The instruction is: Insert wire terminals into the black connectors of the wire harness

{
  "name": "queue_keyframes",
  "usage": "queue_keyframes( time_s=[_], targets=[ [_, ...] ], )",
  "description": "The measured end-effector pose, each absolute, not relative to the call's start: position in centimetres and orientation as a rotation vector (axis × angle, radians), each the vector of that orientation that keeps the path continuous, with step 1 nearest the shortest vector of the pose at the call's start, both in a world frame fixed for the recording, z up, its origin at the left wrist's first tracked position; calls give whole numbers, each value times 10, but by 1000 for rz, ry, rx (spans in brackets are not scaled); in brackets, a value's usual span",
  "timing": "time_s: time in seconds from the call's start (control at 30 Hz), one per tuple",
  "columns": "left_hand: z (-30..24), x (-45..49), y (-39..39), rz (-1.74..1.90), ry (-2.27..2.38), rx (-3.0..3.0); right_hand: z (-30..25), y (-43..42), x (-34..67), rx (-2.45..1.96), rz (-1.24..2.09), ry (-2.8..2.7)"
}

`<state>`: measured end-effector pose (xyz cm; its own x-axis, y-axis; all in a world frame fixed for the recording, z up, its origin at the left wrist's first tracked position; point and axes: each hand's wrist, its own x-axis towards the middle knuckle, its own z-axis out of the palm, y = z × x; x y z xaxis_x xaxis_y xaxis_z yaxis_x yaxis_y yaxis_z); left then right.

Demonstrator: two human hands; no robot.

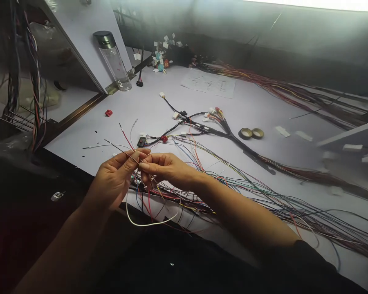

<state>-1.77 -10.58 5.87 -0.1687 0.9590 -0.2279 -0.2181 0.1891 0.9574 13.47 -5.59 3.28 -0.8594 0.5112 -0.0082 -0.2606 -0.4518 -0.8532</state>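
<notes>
**Pinching a fan of thin wires between both hands, low over the near edge of the bench**

Findings. The left hand (115, 179) is closed in a thumb-and-forefinger pinch on a small fan of thin wires (126, 138), red, grey and dark-sheathed, each tipped with a bare metal terminal. The right hand (162, 167) is likewise closed, its fingertips meeting the left's and gripping the same strands at the same spot. The terminal ends splay up and away from the fingers. Below the hands a slack white wire (147, 224) hangs in a loop over the dark front edge of the white worktable (135, 102).

Surroundings. Loose multicoloured wires (248, 192) spread across the table directly under and to the right of the right forearm. A black-taped harness trunk (239, 143) with white plug housings lies beyond them, two tape rolls (250, 133) just beside it. Well apart at the back stand a clear cylindrical bottle (116, 65) with a dark cap and a printed paper sheet (208, 83); a small red plastic connector (108, 112) lies alone to the left.

Risks, as judged.
- The strands are fine and held only at the fingertips; a slackened pinch could let one drop into the loose wires below, where it would be hard to tell apart.
- The hanging loop could snag on the table edge or a forearm and tug the held strands.
- The exposed terminals could bend if pressed against the fingers or each other.
</notes>
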Motion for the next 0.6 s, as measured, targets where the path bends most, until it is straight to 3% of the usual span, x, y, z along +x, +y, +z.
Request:
queue_keyframes(
  time_s=[0.27,0.6],
  targets=[
    [81,-34,-110,1496,1230,1181,58,-77,140,-497,2168,-1423],
    [95,-46,-128,1430,1139,1259,51,-111,156,-706,1919,-1709]
  ],
)
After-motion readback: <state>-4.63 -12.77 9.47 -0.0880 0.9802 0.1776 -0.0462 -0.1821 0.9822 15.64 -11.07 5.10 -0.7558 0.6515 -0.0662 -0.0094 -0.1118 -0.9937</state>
